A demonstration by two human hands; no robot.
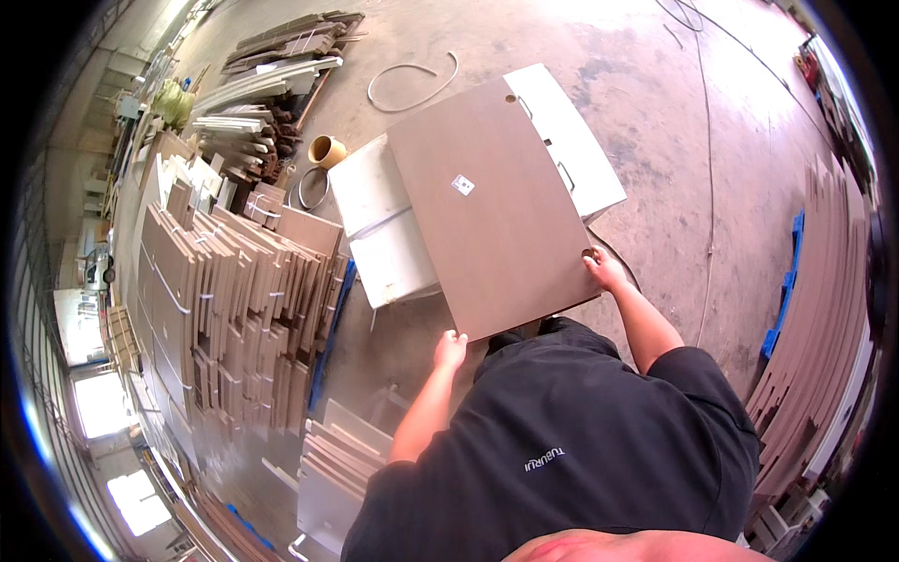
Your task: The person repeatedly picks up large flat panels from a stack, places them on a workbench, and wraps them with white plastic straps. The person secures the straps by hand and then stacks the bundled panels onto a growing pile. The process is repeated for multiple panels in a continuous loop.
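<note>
A large flat brown panel (501,220) lies at a slant in front of me, with a small white label near its middle and a round hole at its far corner. My left hand (450,349) grips its near left corner. At the near right corner my right hand (606,269) holds the panel beside another hole, thumb on top and the other fingers mostly hidden. Beneath the panel a white, box-like piece (386,253) shows on the left. A white surface with dark handles (581,155) sticks out on the right.
Strapped stacks of brown boards (243,300) stand to the left. Beyond them are a cardboard tube (326,151) and piled white strips (248,89). A loose hose (412,70) and a cable (709,187) lie on the floor. More boards (810,309) are stacked at the right.
</note>
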